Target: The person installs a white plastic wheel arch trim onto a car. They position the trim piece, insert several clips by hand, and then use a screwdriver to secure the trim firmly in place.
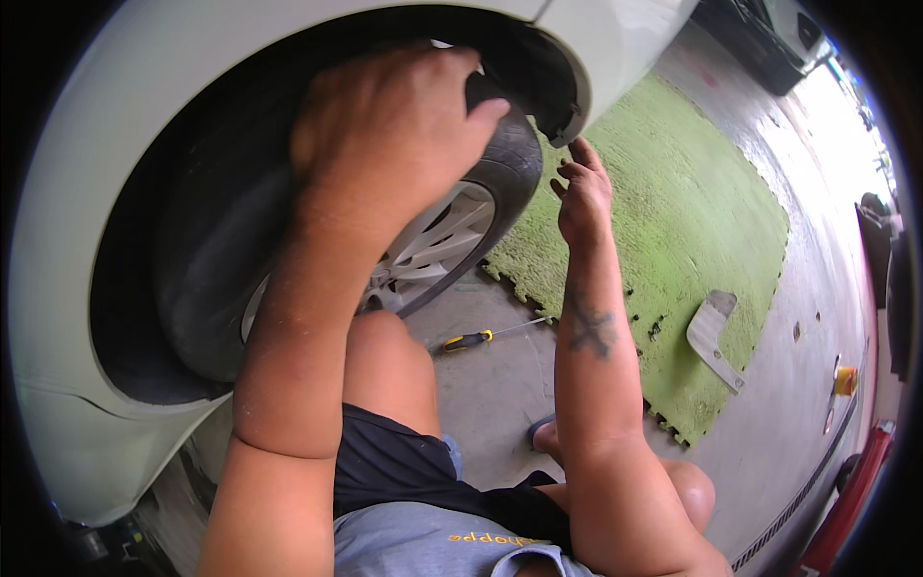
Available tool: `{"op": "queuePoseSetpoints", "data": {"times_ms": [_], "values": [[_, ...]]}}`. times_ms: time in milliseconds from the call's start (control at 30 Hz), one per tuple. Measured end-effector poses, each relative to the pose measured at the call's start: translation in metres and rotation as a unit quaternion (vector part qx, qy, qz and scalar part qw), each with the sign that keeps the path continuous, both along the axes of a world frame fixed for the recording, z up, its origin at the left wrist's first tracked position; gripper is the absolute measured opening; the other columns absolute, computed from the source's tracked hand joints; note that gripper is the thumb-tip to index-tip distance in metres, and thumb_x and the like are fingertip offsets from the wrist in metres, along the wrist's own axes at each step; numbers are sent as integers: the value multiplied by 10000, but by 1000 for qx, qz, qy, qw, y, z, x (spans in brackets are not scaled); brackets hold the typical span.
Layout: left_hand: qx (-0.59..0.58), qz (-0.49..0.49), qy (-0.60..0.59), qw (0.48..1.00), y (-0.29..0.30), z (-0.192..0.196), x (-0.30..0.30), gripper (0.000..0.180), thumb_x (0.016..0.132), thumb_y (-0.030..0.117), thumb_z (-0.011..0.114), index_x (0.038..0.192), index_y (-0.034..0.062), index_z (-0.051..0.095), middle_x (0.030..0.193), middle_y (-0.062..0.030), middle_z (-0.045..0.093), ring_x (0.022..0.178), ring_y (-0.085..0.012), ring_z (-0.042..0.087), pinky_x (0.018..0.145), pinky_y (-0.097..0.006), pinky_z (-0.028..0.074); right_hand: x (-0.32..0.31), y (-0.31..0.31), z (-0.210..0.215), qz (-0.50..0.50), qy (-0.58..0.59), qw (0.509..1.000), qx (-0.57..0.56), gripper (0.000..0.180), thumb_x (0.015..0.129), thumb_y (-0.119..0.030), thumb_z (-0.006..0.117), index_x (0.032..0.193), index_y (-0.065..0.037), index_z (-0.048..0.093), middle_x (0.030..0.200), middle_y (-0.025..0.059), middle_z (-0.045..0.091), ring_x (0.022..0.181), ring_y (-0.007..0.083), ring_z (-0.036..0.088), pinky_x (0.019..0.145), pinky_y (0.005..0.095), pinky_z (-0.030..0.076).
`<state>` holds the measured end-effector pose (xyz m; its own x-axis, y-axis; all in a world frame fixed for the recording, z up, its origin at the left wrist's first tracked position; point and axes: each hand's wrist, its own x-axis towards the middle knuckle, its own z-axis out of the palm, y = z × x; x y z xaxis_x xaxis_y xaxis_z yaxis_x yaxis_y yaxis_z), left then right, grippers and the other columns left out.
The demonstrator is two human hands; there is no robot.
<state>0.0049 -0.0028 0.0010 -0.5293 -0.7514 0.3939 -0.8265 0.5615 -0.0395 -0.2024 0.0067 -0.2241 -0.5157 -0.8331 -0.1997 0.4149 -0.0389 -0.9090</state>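
A pale car body [58, 317] curves around a black wheel arch, with a tire [514, 159] and a silver multi-spoke wheel [447, 236] inside it. My left hand [389, 120] reaches over the tire into the upper arch, back of the hand toward me. Its thumb sticks out apart; the other fingertips are mostly hidden in the dark gap. At the lower front corner of the arch, by the edge of the black liner [553, 91], is my right hand [585, 192]. Its fingers point up and apart, with a fingertip at the bumper's lower edge. Nothing shows held in either hand.
A yellow-and-black screwdriver [468, 340] lies on the concrete between my legs. On the green foam mat [692, 183] rest a flat pale curved panel [713, 338] and several small dark fasteners [656, 329]. A red object [851, 500] stands at the far right.
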Motion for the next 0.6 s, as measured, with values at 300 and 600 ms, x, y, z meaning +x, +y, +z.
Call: {"op": "queuePoseSetpoints", "data": {"times_ms": [300,600], "values": [[-15,35,-20,999,13,9,-10,457,907,478,699,1224,151,744,1161,-168,736,1075,-373,690,922,-453,550,16,28,-68,-99,-37,982,158,633,903,-57,541,1526,22,460,1461,234,576,1309,294,581,1056,350,465],[-20,41,-40,998,20,12,-15,458,916,490,694,1239,167,731,1205,-132,728,1089,-357,684,910,-454,547,49,70,-138,-93,-33,952,288,543,916,-123,588,1442,9,572,1470,203,587,1384,313,529,1122,393,421]]}}
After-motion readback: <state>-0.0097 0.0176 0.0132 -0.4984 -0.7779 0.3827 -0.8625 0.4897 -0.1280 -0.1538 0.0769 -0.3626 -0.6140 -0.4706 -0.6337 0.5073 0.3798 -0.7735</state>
